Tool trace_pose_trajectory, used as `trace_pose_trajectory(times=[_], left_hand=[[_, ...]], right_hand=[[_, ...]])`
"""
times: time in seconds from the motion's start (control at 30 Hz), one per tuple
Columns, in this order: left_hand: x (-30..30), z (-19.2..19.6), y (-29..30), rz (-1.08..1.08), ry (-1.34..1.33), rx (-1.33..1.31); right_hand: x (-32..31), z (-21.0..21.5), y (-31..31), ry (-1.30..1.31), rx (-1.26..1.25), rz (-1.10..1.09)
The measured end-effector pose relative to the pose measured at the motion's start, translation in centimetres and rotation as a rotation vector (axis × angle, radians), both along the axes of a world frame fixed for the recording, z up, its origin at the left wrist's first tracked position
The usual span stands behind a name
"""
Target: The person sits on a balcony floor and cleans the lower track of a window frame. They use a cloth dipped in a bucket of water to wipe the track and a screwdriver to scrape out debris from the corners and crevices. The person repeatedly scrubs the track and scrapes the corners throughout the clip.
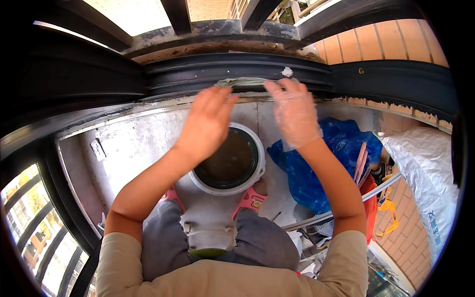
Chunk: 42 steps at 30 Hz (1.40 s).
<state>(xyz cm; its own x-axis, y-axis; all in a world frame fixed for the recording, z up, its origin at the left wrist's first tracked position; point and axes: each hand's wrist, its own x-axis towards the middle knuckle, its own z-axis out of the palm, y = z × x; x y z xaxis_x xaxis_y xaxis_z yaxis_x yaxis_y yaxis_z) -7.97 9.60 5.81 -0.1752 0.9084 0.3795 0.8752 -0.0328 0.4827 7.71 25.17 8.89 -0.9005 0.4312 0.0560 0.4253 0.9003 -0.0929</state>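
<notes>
Left hand (208, 116): bare, fingers together and nearly straight, tips pressed on the near end of a grey-green rag (242, 82). Palm faces away; whether the thumb grips the cloth cannot be seen.

Right hand (294, 111): in a thin clear glove, fingers slightly spread and flat, tips on the other end of the rag. No closed grip visible; underside hidden.

Rag: lies bunched along the dark window track (237, 72), directly under both sets of fingertips and spanning the gap between the hands. Only its upper edge shows; the rest is covered by the fingers. A white speck sits on the track just beyond the right hand.

Below and between the forearms: a white bucket (228, 161) with murky brown water, on the floor, well below the hands. The left wrist overlaps its rim, so the left part is hidden. Two pink sandals (252, 198) show beside the bucket's near side; grey trouser knees cover most of them.

Right of the right forearm: a crumpled blue bag (316, 168), partly behind the arm, then a white woven sack (425, 163) cut off at the frame edge. Small items between them are too cluttered to identify.

Surface: pale grey, stained floor (138, 143). Beyond the track, dark bars and brick wall; left of the left arm, a dark frame with daylight through it.
</notes>
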Motion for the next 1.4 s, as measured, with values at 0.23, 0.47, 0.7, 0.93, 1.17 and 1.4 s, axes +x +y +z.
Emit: trace_pose_trajectory(times=[0.23, 0.47, 0.7, 0.93, 1.17, 1.4], left_hand=[[1.9, -0.3, 1.3, 0.171, 0.193, -0.237], [2.7, -0.7, 2.7, 0.148, 0.057, -0.284], [2.3, -1.4, 3.1, 0.120, 0.119, -0.259], [2.4, -1.7, 3.7, 0.131, 0.362, -0.375], [1.5, -1.3, 2.4, 0.191, 0.254, -0.416], [0.8, -1.0, 1.3, 0.244, 0.074, -0.175]], right_hand=[[-4.1, -1.3, -1.6, -0.002, -0.174, 0.098], [0.8, -1.1, 2.0, 0.113, -0.069, -0.119], [4.0, 1.1, 6.9, -0.243, 0.284, -0.406], [4.0, -0.8, 6.5, -0.042, 0.074, -0.226], [4.2, -1.0, 6.3, -0.072, 0.040, -0.046], [3.1, -2.7, 4.0, -0.032, 0.065, -0.262]])
